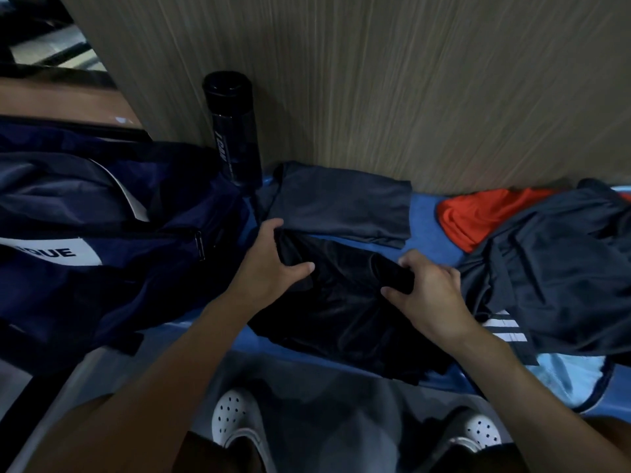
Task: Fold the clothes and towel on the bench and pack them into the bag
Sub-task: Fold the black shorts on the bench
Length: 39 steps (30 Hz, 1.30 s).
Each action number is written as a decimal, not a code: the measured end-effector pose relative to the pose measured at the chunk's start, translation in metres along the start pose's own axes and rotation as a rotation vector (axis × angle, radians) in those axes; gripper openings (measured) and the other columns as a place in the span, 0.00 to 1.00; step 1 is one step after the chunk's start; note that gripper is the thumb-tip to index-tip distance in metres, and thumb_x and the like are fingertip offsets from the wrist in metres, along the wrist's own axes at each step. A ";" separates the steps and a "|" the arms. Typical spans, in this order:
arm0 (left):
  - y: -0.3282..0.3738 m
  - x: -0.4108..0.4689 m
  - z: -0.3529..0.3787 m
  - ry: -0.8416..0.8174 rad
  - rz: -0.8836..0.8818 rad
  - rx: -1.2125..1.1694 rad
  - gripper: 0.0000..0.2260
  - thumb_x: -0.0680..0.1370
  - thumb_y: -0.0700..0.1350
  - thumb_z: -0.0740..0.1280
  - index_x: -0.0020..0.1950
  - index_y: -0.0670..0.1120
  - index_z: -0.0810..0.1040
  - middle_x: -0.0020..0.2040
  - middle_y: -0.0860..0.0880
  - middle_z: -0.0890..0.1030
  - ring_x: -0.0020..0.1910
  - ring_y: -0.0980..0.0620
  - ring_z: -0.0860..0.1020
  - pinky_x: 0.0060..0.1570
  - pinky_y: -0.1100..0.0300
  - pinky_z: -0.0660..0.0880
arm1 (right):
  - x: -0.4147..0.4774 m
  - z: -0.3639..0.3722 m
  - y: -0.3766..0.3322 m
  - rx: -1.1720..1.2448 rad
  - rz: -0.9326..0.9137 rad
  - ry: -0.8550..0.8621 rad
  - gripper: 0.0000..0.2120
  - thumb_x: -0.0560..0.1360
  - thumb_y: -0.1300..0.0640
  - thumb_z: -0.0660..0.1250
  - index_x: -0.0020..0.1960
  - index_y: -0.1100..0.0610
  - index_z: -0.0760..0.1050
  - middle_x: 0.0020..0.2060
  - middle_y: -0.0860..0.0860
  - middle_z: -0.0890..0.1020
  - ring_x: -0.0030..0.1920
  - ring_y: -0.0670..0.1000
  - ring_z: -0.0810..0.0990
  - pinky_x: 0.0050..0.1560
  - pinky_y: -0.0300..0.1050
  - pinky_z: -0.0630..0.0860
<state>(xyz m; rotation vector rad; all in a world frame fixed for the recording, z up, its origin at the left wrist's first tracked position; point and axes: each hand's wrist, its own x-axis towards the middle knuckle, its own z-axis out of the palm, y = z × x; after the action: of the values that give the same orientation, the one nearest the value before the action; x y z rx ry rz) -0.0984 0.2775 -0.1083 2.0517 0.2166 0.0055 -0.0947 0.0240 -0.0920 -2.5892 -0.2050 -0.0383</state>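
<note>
Gripping a black garment (345, 302), spread limp across the middle of the blue bench (423, 213) and drooping over the front lip. Pinched along its far edge by the left hand (273, 268), thumb on top and fingers curled round a fold, and by the right hand (426, 288), closed on a bunched ridge of cloth. Looks thin, light and slick, probably sportswear, though too dark to tell shirt from shorts. Likely to slide and sag, so best taken at corners or seams and smoothed flat before each fold. Just behind, touching: a folded grey garment (341, 206). To the left, the navy bag (102, 240), with a black bottle (234, 124) upright behind it. To the right, unfolded: orange cloth (478, 216) under a dark striped piece (563, 268).
</note>
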 end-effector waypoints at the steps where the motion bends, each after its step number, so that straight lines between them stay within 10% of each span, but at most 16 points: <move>1: 0.002 0.000 0.002 0.018 0.032 0.018 0.37 0.69 0.44 0.80 0.72 0.51 0.64 0.61 0.52 0.77 0.59 0.56 0.77 0.64 0.56 0.75 | -0.001 0.001 0.001 0.018 -0.009 0.015 0.18 0.71 0.53 0.75 0.50 0.49 0.66 0.42 0.46 0.78 0.49 0.49 0.72 0.66 0.47 0.57; 5: 0.016 -0.004 0.003 0.089 0.187 0.008 0.28 0.71 0.38 0.77 0.66 0.53 0.70 0.59 0.59 0.74 0.58 0.70 0.72 0.57 0.77 0.68 | 0.000 0.000 0.005 0.168 -0.061 0.073 0.18 0.69 0.57 0.76 0.46 0.51 0.67 0.37 0.47 0.78 0.45 0.52 0.76 0.55 0.48 0.71; 9: 0.035 -0.004 -0.005 0.141 0.303 -0.023 0.26 0.73 0.38 0.76 0.64 0.56 0.70 0.61 0.65 0.73 0.62 0.70 0.70 0.63 0.76 0.64 | 0.009 -0.016 -0.005 0.392 -0.040 0.073 0.14 0.70 0.63 0.75 0.45 0.55 0.69 0.36 0.48 0.79 0.36 0.46 0.78 0.38 0.37 0.74; 21: 0.089 0.104 -0.021 0.173 0.326 0.069 0.25 0.78 0.37 0.70 0.71 0.50 0.65 0.55 0.50 0.76 0.50 0.63 0.76 0.50 0.73 0.71 | 0.148 -0.030 -0.022 0.595 0.009 0.022 0.17 0.70 0.69 0.73 0.47 0.53 0.70 0.44 0.49 0.77 0.46 0.51 0.78 0.51 0.50 0.77; 26: 0.064 0.110 0.010 0.323 0.376 0.797 0.18 0.78 0.46 0.65 0.67 0.47 0.73 0.70 0.40 0.67 0.65 0.38 0.69 0.61 0.43 0.70 | 0.175 0.001 -0.008 0.242 -0.091 0.079 0.20 0.70 0.61 0.75 0.58 0.52 0.70 0.52 0.48 0.79 0.54 0.51 0.77 0.59 0.43 0.70; 32: 0.024 0.108 0.038 0.010 0.426 0.968 0.29 0.79 0.61 0.42 0.80 0.57 0.58 0.81 0.47 0.58 0.80 0.45 0.53 0.77 0.44 0.50 | 0.150 0.006 -0.007 -0.390 -0.321 0.362 0.22 0.77 0.44 0.62 0.66 0.55 0.73 0.65 0.52 0.75 0.67 0.56 0.69 0.66 0.57 0.60; 39: 0.013 0.113 0.040 0.027 0.379 0.980 0.32 0.78 0.63 0.39 0.81 0.55 0.53 0.81 0.46 0.57 0.80 0.46 0.53 0.78 0.45 0.49 | 0.129 0.040 -0.006 -0.471 -0.250 -0.136 0.36 0.73 0.35 0.26 0.79 0.44 0.42 0.79 0.48 0.41 0.78 0.50 0.36 0.76 0.58 0.36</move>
<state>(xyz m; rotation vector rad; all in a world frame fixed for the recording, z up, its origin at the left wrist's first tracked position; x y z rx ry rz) 0.0190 0.2542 -0.1260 3.0411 -0.2104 0.1955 0.0316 0.0680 -0.1142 -3.0183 -0.6377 0.0003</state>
